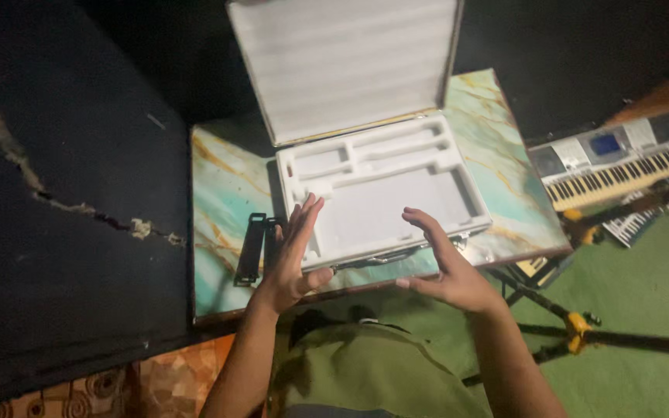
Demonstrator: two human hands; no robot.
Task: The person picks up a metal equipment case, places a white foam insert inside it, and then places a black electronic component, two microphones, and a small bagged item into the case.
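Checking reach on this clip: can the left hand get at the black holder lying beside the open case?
Probably yes. The left hand hovers open right beside the black holder, with nothing lying between them on the table.

case foam (pixel 385 205): white | table (pixel 226 186): teal-gold marble | floor (pixel 629 286): green

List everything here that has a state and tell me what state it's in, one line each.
Case: open, lid propped upright, foam tray empty.
Left hand: open, palm facing inward, holding nothing, at the case's front left edge.
Right hand: open, fingers curled, holding nothing, at the case's front edge.
Black strips: lying flat on the marbled table, left of the case.
Keyboard: on its stand, untouched.
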